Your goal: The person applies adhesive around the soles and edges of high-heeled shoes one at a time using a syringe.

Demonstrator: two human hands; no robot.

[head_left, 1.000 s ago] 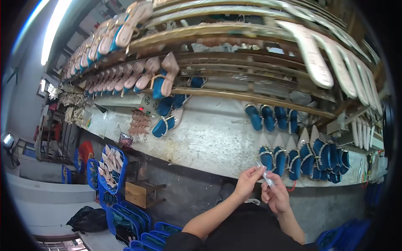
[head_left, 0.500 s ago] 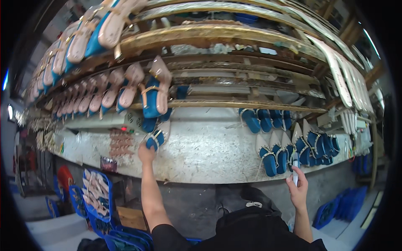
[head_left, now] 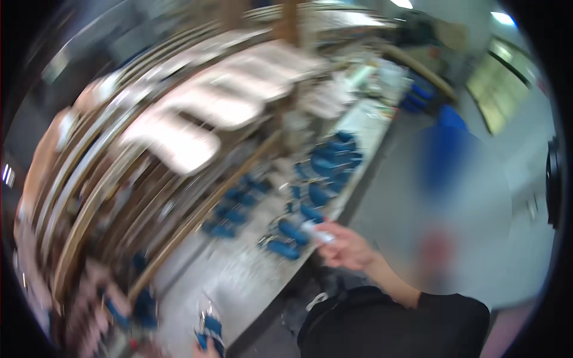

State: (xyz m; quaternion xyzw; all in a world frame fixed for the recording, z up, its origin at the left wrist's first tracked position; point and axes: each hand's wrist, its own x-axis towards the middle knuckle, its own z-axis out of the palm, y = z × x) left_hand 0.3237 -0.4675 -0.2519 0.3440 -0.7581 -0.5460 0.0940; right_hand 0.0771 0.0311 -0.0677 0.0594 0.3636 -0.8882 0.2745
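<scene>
At the lower edge my left hand (head_left: 205, 351), partly cut off, closes on a pointed pale shoe (head_left: 211, 328) with a blue inside and a strap, at the bench's front edge. My right hand (head_left: 346, 246) is closed around a slim white tube-like tool (head_left: 323, 232); blur hides its exact kind. The tool's tip is beside the nearest blue-lined shoes (head_left: 280, 249) standing along the bench. Whether it touches them I cannot tell. Farther along stand several more shoes (head_left: 325, 160), and another group (head_left: 230, 212) is nearer the rack.
A wooden rack (head_left: 179, 235) runs along the left over the pale bench (head_left: 250, 283). Pale pink sole-shaped pieces (head_left: 236, 104) jut from it. Mixed items (head_left: 382, 74) lie at the bench's far end. A blurred blue shape (head_left: 441, 158) is on the right.
The view has swung to the right and blurred, so the rack and bench now run diagonally. Both hands keep hold of the same things, the shoe and the white tool.
</scene>
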